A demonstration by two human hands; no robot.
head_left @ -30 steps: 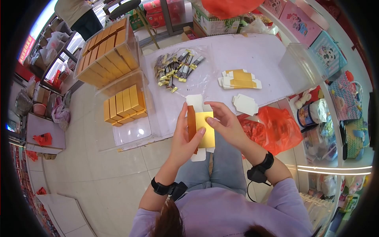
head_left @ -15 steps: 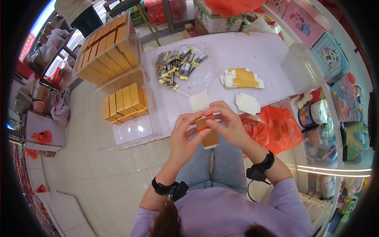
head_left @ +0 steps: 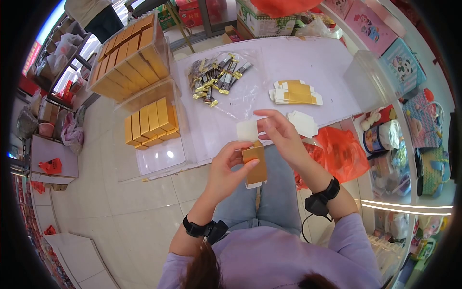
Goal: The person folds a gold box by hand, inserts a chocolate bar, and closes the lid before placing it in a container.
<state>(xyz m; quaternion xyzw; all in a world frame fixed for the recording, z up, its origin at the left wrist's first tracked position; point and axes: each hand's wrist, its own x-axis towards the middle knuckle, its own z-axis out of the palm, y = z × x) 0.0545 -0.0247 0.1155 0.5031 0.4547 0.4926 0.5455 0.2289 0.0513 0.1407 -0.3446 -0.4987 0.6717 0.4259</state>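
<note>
My left hand (head_left: 230,169) grips a small gold carton (head_left: 254,166) upright over my lap, near the table's front edge. My right hand (head_left: 280,134) pinches the carton's white top flap (head_left: 247,130), which stands open above the gold body. On the white table (head_left: 308,62) beyond lie a stack of flat gold carton blanks (head_left: 294,93), a flat white blank (head_left: 302,123) and a pile of dark and gold sachets (head_left: 214,79) on clear plastic.
To the left, a clear bin (head_left: 168,151) holds a row of finished gold cartons (head_left: 150,123); a second bin (head_left: 129,58) behind is full of them. Red plastic bags (head_left: 339,151) hang at the right. Shelves of toys and boxes (head_left: 404,72) line the right side.
The carton went from a half-open sleeve to a squared box. My right hand lifted from its front to the white top flap, and the box dropped slightly toward my lap.
</note>
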